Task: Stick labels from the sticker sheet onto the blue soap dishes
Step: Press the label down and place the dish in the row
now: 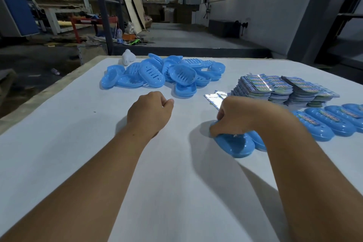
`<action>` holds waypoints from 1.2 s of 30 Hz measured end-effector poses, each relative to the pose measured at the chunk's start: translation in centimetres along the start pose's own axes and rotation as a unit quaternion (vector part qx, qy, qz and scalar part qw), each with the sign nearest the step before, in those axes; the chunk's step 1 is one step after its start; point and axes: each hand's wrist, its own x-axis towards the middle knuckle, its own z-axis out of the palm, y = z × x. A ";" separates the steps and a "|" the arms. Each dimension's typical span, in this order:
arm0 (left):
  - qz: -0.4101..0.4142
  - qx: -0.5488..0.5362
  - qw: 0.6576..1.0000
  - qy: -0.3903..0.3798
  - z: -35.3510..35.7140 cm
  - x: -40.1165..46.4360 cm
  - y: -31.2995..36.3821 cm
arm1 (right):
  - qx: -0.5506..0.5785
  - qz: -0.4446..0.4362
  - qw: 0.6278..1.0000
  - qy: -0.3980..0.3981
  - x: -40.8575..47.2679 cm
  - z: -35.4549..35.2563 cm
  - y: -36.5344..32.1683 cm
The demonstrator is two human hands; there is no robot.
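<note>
The person's right hand [233, 116] was curled down over the far end of a blue soap dish [234, 144] at about 3 o'clock on the white table [59, 153], fingers gripping its rim. The left hand [150, 113] sat near the middle in a loose fist with nothing in it. A messy pile of unlabeled dishes [163, 73] lay up at 12 o'clock. Stacks of sticker sheets [279, 88] were over at 2 o'clock, one loose shiny sheet [215, 98] just beyond the right hand. A row of labeled dishes [332, 122] ran off toward 3 o'clock. A small white thing [128, 58] sat behind the pile, couldn't tell what.
</note>
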 end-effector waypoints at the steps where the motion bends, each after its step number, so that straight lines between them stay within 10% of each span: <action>1: 0.000 -0.001 1.000 0.000 0.0 0.0 0.0 | -0.002 0.009 1.000 0.000 -0.1 -0.2 0.2; 31: 0.122 0.130 0.984 0.005 2.9 1.9 4.8 | 0.119 -0.061 0.978 0.160 3.9 2.5 -0.4; 36: 0.101 -0.069 0.991 0.048 1.2 0.8 4.3 | 0.149 -0.059 0.968 0.195 4.3 2.8 -0.3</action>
